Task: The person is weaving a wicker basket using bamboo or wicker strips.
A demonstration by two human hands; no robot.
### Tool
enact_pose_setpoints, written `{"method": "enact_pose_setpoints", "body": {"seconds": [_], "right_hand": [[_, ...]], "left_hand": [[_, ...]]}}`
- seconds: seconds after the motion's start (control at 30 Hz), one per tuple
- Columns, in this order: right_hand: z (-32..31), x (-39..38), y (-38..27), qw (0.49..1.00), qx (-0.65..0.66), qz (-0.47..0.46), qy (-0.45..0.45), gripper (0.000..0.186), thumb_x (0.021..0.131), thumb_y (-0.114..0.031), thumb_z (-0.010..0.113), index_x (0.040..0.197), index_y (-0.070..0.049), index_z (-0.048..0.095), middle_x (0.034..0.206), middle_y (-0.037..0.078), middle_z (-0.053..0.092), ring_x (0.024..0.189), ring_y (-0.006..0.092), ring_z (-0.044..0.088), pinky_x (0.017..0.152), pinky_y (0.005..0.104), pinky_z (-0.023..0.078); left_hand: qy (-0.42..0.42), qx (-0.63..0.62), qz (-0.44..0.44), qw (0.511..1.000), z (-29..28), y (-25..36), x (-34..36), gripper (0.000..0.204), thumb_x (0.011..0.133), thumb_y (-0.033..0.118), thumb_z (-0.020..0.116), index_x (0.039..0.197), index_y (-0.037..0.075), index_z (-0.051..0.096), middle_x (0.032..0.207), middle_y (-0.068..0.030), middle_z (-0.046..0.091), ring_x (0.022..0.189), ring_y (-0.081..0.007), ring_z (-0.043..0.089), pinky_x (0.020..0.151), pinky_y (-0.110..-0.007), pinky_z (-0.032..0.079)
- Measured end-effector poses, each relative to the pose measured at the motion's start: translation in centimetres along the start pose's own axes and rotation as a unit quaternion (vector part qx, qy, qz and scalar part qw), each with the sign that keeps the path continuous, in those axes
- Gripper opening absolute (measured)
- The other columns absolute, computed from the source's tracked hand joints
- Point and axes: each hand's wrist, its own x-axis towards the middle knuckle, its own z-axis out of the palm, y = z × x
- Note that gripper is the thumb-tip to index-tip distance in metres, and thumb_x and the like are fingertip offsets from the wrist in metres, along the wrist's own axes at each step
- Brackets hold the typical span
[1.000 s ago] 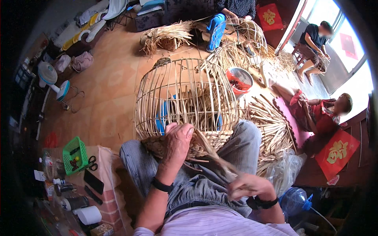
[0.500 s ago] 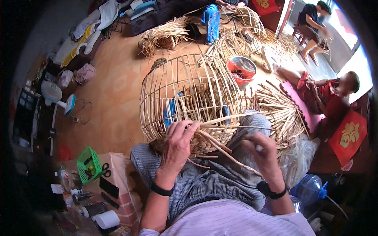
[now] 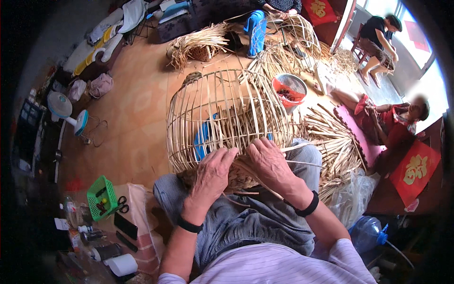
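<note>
A large openwork basket [image 3: 222,97] of thin, pale ribs lies in front of my knees, its densely woven part turned toward my lap. My left hand [image 3: 213,170] is closed on the near woven edge, fingertips against the strands. Just to its right, my right hand [image 3: 270,163] has its fingers bent and pinched on a plant strand [image 3: 302,164] at that same edge. Loose strand ends stick out beneath both hands. My fingers hide the exact spot being gripped. Through the ribs, something blue [image 3: 202,139] shows inside or behind the basket.
A fan of dried stalks [image 3: 331,142] lies right of my knee, beside a red-lined bucket [image 3: 288,92]. At left are a green plastic basket [image 3: 101,199], scissors [image 3: 123,204] and a phone [image 3: 126,226]. Other people sit at far right and at the back.
My right hand has moved left and forward from above my right knee to the basket edge beside my left hand. My left hand stays on the weave.
</note>
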Motion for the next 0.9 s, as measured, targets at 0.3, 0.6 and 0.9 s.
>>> {"method": "enact_pose_setpoints", "body": {"seconds": [0.3,0.6,0.9], "right_hand": [[-1.2,1.0,1.2,0.992,0.075,0.041,-0.088,0.019,0.095,-0.014,0.066,0.101,-0.005,0.05,0.082,0.019,0.067,0.075,0.045,0.068,0.061,0.0517,0.051],[-1.7,-5.1,3.5,0.987,0.071,0.136,-0.044,0.02,0.102,-0.018,0.067,0.09,-0.005,0.056,0.073,0.018,0.063,0.069,0.0412,0.066,0.06,0.0475,0.052],[-6.0,-14.3,9.7,0.945,-0.002,0.328,0.01,0.05,0.098,-0.043,0.075,0.08,0.001,0.061,0.069,0.02,0.058,0.065,0.0408,0.06,0.063,0.0489,0.049]], "left_hand": [[-0.056,-0.054,-0.04,0.996,-1.2,-1.4,1.6,0.023,0.094,0.006,0.072,0.113,0.007,0.06,0.096,-0.0202,0.071,0.09,-0.0451,0.068,0.083,-0.051,0.055],[-0.084,-0.158,-0.069,0.981,-0.8,-2.7,1.6,0.018,0.096,0.005,0.072,0.111,0.004,0.062,0.091,-0.0223,0.07,0.09,-0.0419,0.073,0.075,-0.047,0.055],[0.011,-0.209,-0.164,0.964,2.1,-1.9,0.0,0.019,0.111,0.017,0.053,0.116,0.005,0.067,0.098,-0.0162,0.073,0.092,-0.0302,0.074,0.082,-0.04,0.056]]}}
